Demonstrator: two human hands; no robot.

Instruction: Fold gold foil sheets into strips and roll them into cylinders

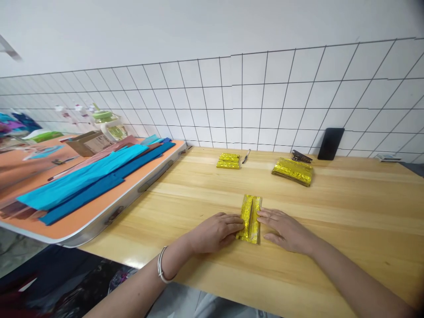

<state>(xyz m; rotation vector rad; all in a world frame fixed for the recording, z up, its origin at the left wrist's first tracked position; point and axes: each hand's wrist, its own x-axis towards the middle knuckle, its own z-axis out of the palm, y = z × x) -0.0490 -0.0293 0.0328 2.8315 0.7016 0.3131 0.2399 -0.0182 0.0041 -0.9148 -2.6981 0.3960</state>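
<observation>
A gold foil piece with folded long sides and a narrow slit down its middle lies flat on the wooden table. My left hand rests on its left edge, fingers together and extended over the foil. At the right edge, the fingertips of my right hand touch the foil, with the thumb spread away on the wood. Farther back are a small gold folded piece and, to the right, a thicker stack of gold sheets.
A pen, a dark clip and a black phone leaning on the tiled wall are at the back. On the left, an orange-topped table holds blue strips, a cardboard box and a green-lidded bottle.
</observation>
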